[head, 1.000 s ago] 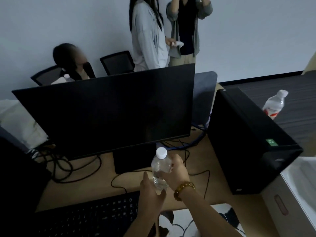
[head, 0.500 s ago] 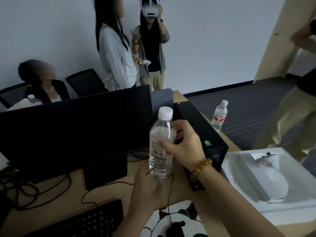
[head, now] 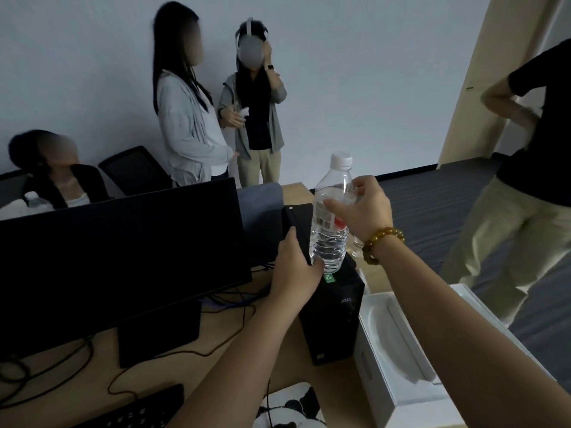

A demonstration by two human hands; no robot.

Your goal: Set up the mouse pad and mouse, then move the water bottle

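Clear plastic identifies the water bottle [head: 331, 217], which is upright, capped in white and held above the top of the black computer tower [head: 332, 307] at the right end of the desk [head: 173, 362]. The right hand [head: 363, 211] wraps its fingers around the bottle's upper body, just below the shoulder. The left hand [head: 295, 270] is closed at the bottle's base, thumb against the lower wall, steadying it from below. Both hands therefore grip the bottle; neither is free.

Task status, judged from the present layout:

1. Mouse pad: a pad with a panda print [head: 290, 409] lies flat on the desk at the bottom edge of the view, right of the keyboard [head: 139, 412]. This step appears complete.
2. Mouse: a thin cable runs down onto the pad, but the mouse itself cannot be identified with confidence (the lower frame edge cuts the pad off). Its placement cannot be confirmed.
3. Water bottle: the move is under way. Whether the base touches the tower top or hovers just over it cannot be told, since the left hand covers the contact area.

Remaining work, by estimate: seat the bottle on a stable surface and release both hands. An open white box [head: 401, 350] lies just beside the tower, to its right, and a dark monitor [head: 123, 257] to its left.
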